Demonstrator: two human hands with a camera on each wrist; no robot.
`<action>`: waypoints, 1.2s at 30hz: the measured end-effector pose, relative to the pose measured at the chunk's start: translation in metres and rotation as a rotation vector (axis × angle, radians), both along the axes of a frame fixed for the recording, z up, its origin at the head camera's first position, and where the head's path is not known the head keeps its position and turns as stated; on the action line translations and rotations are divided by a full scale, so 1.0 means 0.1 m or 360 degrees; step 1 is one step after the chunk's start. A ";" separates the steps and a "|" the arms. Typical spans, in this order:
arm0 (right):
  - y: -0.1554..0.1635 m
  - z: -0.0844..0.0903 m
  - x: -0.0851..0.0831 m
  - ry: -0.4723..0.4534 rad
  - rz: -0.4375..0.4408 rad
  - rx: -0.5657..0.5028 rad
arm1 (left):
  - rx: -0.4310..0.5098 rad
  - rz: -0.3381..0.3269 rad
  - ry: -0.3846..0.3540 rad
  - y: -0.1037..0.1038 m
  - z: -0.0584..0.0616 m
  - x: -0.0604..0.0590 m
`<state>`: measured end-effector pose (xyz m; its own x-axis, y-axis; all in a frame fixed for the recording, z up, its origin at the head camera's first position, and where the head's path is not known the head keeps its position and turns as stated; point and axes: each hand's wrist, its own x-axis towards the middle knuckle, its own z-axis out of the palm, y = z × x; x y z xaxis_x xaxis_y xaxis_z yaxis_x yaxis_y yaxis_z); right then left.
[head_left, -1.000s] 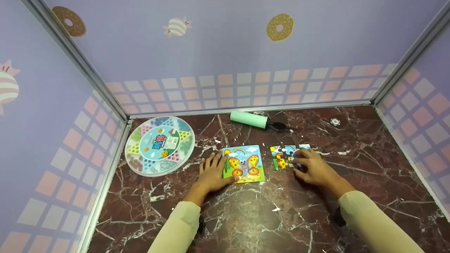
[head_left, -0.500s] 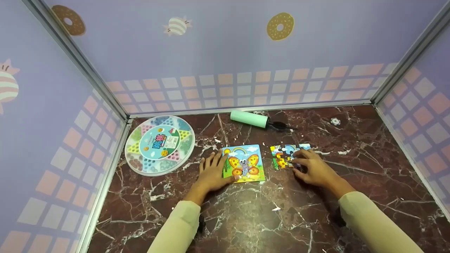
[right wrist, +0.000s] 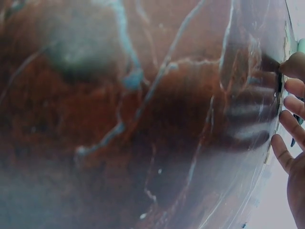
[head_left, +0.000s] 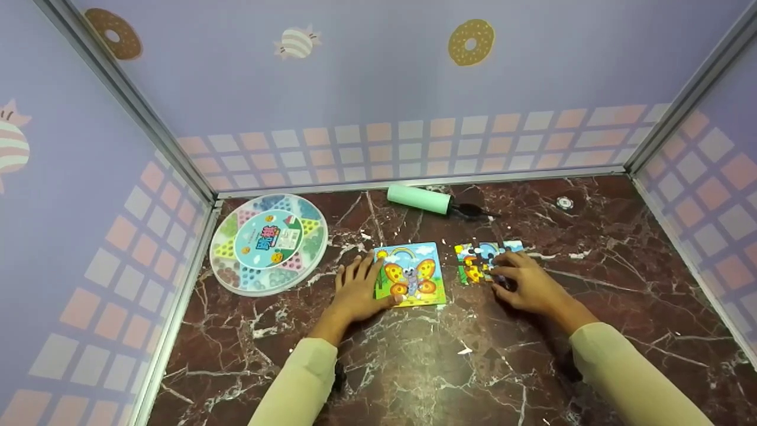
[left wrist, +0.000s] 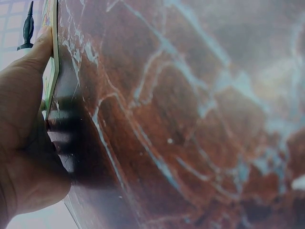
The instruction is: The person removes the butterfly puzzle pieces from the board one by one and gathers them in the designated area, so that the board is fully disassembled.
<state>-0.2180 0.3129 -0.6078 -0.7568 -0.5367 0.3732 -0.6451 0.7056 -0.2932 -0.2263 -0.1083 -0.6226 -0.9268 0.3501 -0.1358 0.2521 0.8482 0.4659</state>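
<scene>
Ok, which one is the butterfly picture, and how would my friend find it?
Start at the big round game board on the left of the dark marble table. Go right to the left hand, whose thumb rests on a square butterfly puzzle. It is whole, unlike the part-built puzzle under the right hand.

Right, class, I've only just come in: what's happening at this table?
A person works at two small picture puzzles on a dark marble table. The left hand rests flat on the table, thumb against the near left edge of the butterfly puzzle. The right hand has its fingers on the right part of a second, partly hidden puzzle. Farther back lie a round game board, a green roller and a small white disc.
</scene>
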 end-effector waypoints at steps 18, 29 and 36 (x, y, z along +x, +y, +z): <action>0.01 0.03 -0.01 0.0015 0.0027 0.0025 | 0.0032 0.0020 -0.0016 0.01 0.02 0.02; 0.01 0.04 -0.01 0.0013 0.0030 0.0041 | 0.0039 -0.0005 -0.0011 0.01 0.06 0.03; 0.01 0.04 0.00 0.0005 0.0033 0.0028 | 0.0024 0.0011 -0.0045 0.02 0.06 0.03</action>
<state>-0.2181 0.3135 -0.6038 -0.7441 -0.5591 0.3658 -0.6607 0.6970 -0.2786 -0.2238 -0.1063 -0.6169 -0.9250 0.3460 -0.1569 0.2330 0.8428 0.4853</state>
